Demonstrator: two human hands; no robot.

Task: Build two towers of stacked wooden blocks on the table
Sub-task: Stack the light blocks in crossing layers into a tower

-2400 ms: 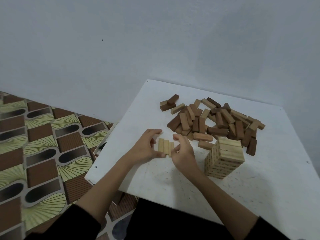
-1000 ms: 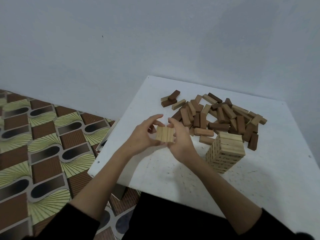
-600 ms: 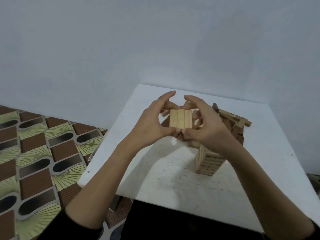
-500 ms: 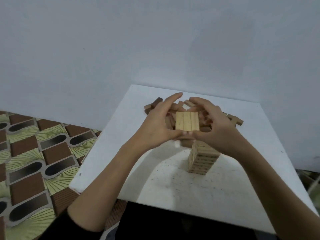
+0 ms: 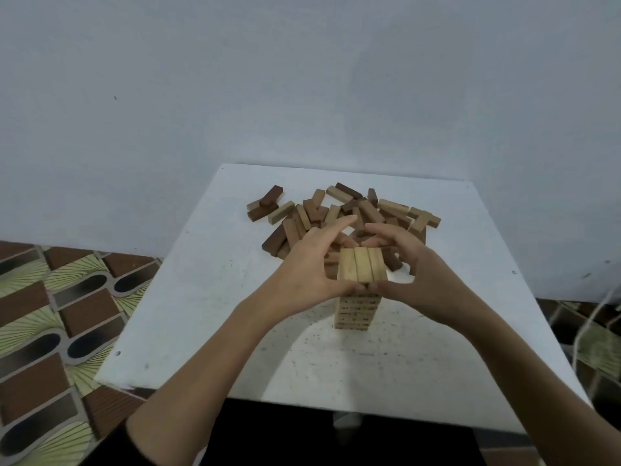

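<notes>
Patterned floor covering, in brown, pale green and dark ovals, filled the lower left of the view. Beside it stood the white table, its surface speckled with small dark marks and its far edge close to a pale grey wall.

On the far half of the table lay a loose pile of wooden blocks, some dark brown and some light, heaped at all angles. A few dark blocks sat slightly apart at the pile's left end.

The left hand reached in from the lower left, fingers curled and thumb pressed against the near left corner of a row of three pale blocks. These three blocks lay side by side, flat, at the top of a pale wooden tower that stood upright on the table just in front of the pile. Whether the row already rested fully on the tower could not be told, as the thumbs hid the joint.

The right hand mirrored the left, fingers arched over the far side of the row and thumb meeting its near right corner. Both hands pinched the row between them.

At the far right edge, more patterned floor and a pale cord showed past the table.
</notes>
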